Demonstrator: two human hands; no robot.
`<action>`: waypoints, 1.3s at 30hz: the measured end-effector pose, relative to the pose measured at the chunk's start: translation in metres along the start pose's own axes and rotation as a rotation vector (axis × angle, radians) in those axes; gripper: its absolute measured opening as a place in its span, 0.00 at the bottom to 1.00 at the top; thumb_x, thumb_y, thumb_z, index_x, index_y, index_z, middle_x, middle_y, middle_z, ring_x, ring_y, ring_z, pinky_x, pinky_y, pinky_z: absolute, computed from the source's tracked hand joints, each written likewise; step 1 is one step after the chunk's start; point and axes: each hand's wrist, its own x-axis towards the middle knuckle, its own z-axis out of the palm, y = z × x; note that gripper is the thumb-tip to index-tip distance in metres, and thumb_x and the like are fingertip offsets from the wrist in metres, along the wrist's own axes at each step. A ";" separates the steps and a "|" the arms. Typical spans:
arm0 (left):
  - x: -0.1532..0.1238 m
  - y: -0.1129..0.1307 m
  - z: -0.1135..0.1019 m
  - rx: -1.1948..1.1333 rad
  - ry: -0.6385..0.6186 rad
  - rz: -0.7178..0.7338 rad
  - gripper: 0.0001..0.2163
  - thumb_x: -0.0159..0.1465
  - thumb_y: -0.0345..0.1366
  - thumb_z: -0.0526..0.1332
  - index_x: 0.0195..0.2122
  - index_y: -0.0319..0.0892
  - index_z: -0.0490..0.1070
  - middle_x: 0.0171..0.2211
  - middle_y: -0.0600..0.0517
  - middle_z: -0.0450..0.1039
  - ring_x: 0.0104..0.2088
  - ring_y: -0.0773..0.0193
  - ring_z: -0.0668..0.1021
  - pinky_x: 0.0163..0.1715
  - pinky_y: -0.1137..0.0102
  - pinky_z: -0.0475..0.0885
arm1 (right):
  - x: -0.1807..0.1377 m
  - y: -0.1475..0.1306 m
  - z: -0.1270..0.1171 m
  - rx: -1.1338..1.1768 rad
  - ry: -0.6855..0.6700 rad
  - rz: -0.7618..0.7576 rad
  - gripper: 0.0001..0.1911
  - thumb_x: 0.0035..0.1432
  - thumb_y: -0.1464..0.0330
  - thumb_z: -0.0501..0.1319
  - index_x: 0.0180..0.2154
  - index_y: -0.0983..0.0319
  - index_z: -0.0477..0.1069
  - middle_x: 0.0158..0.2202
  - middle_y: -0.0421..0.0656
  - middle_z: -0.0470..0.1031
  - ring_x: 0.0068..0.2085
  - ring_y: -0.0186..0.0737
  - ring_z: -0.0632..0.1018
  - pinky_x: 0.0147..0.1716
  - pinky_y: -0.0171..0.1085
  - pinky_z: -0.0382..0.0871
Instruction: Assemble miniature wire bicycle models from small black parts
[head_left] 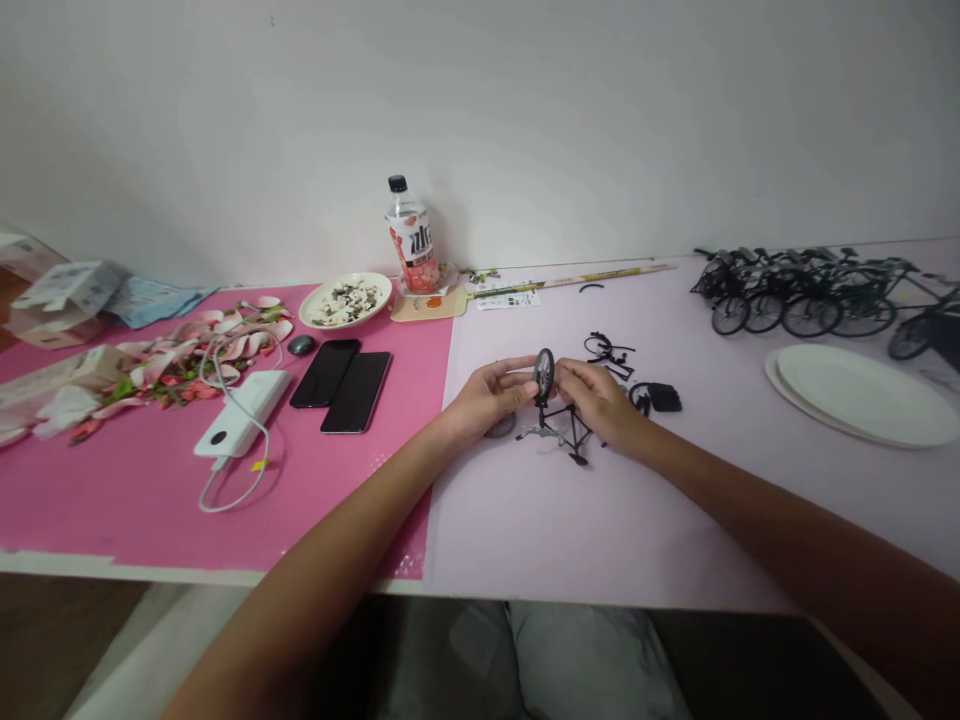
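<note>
Above the pale mat, my left hand [495,396] pinches a small black bicycle wheel [544,374] that stands upright between my hands. My right hand [594,400] is closed around the upper part of a miniature bicycle frame [571,430], its fingertips close to the wheel. Handlebars [541,433] and a saddle [578,460] point downward, so the frame is upside down. Another loose wheel [500,426] lies under my left hand, partly hidden. Just beyond my right hand are thin black bicycle parts [611,352] and a black basket-like piece [664,397].
Several assembled toy bicycles [814,300] stand at the back right, behind white plates [862,395]. On the left lie two phones [356,393], a power bank [244,412] with a cable, and scattered petals [172,360]. A bottle [414,245] and a bowl [346,300] stand near the wall.
</note>
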 end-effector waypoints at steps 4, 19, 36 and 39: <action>0.000 -0.001 0.000 -0.012 0.003 0.001 0.33 0.53 0.44 0.80 0.58 0.39 0.75 0.47 0.40 0.84 0.47 0.55 0.85 0.56 0.60 0.73 | 0.000 -0.003 0.000 0.017 -0.012 0.017 0.21 0.69 0.52 0.58 0.30 0.59 0.67 0.26 0.37 0.65 0.28 0.37 0.65 0.30 0.37 0.58; 0.003 -0.001 0.001 0.020 0.085 0.023 0.30 0.48 0.44 0.82 0.49 0.39 0.77 0.37 0.49 0.80 0.35 0.67 0.80 0.40 0.71 0.73 | 0.002 0.005 0.001 0.144 -0.033 0.144 0.25 0.62 0.43 0.61 0.33 0.59 0.69 0.24 0.34 0.58 0.24 0.33 0.58 0.22 0.35 0.51; 0.001 -0.001 0.003 0.007 0.078 -0.008 0.32 0.46 0.45 0.83 0.49 0.40 0.74 0.36 0.51 0.79 0.34 0.67 0.80 0.39 0.71 0.71 | 0.003 -0.005 0.001 0.310 -0.074 0.285 0.21 0.56 0.48 0.66 0.32 0.60 0.71 0.22 0.35 0.57 0.22 0.31 0.55 0.21 0.35 0.45; 0.002 0.000 0.004 0.008 0.086 -0.010 0.33 0.45 0.45 0.83 0.48 0.39 0.74 0.36 0.51 0.79 0.34 0.67 0.80 0.41 0.70 0.72 | 0.002 -0.006 0.000 0.309 -0.082 0.315 0.25 0.55 0.45 0.67 0.31 0.61 0.70 0.22 0.36 0.60 0.22 0.30 0.56 0.20 0.34 0.44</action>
